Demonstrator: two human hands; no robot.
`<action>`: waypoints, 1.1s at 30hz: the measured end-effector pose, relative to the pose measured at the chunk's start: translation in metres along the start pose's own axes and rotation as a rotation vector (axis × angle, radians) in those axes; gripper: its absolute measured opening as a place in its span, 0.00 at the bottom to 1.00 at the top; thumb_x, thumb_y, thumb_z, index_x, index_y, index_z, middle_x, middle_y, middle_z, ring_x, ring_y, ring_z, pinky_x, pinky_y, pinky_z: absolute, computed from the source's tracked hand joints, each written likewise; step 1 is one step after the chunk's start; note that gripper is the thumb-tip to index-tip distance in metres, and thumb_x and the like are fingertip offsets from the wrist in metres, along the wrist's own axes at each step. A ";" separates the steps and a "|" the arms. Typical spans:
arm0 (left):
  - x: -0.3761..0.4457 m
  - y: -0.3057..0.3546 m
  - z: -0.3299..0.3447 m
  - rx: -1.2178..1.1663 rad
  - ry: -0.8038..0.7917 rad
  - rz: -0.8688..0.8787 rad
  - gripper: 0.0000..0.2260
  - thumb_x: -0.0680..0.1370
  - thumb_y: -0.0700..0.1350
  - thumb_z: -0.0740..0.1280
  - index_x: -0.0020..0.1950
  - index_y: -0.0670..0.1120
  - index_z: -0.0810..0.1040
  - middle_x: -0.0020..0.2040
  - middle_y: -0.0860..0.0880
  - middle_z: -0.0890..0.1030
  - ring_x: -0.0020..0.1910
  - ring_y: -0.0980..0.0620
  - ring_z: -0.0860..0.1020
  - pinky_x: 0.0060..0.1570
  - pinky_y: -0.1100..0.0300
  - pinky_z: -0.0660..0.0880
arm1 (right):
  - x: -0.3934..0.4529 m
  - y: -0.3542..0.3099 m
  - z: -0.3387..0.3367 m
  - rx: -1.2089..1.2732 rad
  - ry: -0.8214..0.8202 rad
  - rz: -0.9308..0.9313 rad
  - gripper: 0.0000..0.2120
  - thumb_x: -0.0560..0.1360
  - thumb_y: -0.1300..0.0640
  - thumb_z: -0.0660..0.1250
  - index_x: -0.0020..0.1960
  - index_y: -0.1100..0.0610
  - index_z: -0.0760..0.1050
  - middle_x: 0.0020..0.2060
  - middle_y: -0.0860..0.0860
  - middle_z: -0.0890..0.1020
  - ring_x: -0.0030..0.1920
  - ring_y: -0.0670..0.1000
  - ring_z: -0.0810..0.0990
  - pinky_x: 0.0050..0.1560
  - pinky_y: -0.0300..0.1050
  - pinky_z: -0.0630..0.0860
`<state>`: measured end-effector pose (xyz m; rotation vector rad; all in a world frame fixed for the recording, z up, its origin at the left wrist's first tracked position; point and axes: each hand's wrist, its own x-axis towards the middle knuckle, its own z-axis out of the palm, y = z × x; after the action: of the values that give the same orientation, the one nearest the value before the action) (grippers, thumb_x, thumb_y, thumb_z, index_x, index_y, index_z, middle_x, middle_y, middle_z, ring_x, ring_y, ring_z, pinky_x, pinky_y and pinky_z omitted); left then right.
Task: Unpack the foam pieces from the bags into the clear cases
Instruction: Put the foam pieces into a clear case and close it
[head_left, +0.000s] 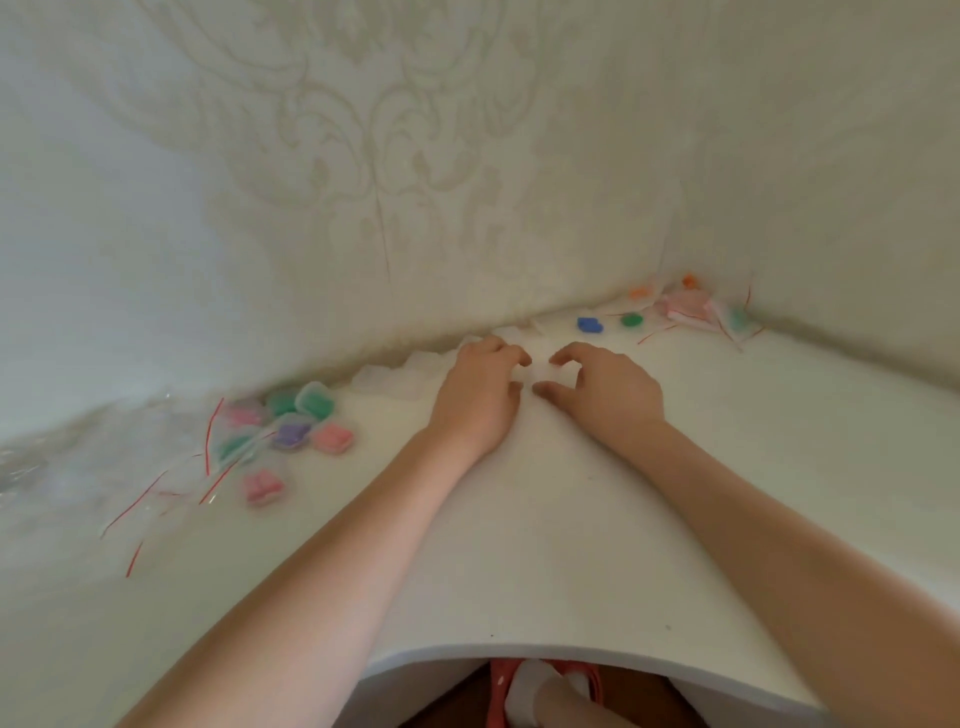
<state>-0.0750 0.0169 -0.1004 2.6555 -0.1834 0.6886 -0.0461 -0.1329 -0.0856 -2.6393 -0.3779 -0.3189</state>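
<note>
My left hand (480, 395) and my right hand (605, 389) meet at the table's middle, near the wall. The curled fingers and thumbs of both pinch a small clear case (544, 370) between them; blur hides whether anything is inside. Several empty clear cases (395, 376) lie in a row along the wall just left of my left hand. Loose foam pieces sit to the right: a blue one (589, 325), a green one (632, 319) and an orange one (640, 291). Bags with foam (691, 307) are heaped in the right corner.
On the left lie filled cases: green (314, 400), purple (291, 435), pink (333, 438) and another pink (263, 487). Empty zip bags with red strips (156, 493) are scattered beyond them. The white table (519, 545) meets patterned walls behind and to the right.
</note>
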 end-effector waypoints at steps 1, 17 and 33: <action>0.000 0.001 0.000 0.000 0.036 0.015 0.15 0.77 0.38 0.63 0.64 0.44 0.75 0.62 0.46 0.73 0.64 0.47 0.68 0.61 0.57 0.66 | 0.000 0.000 -0.001 0.057 0.010 -0.007 0.19 0.73 0.38 0.65 0.61 0.44 0.72 0.44 0.47 0.80 0.49 0.50 0.78 0.43 0.42 0.68; 0.004 0.023 -0.031 -1.696 -0.174 -0.689 0.09 0.77 0.46 0.67 0.47 0.40 0.78 0.44 0.42 0.82 0.45 0.49 0.81 0.49 0.58 0.80 | -0.009 -0.005 -0.012 0.284 0.132 -0.300 0.16 0.77 0.41 0.60 0.64 0.43 0.73 0.24 0.47 0.66 0.26 0.47 0.66 0.32 0.44 0.65; -0.005 0.027 -0.035 -1.438 -0.591 -0.538 0.11 0.71 0.46 0.69 0.49 0.40 0.79 0.41 0.44 0.84 0.43 0.53 0.83 0.45 0.63 0.80 | -0.005 0.002 -0.016 0.554 0.121 -0.190 0.13 0.80 0.56 0.55 0.44 0.52 0.78 0.34 0.52 0.80 0.34 0.51 0.76 0.41 0.48 0.73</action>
<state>-0.1003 0.0065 -0.0654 1.2965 -0.0563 -0.3692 -0.0523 -0.1431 -0.0738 -2.0386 -0.5841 -0.3701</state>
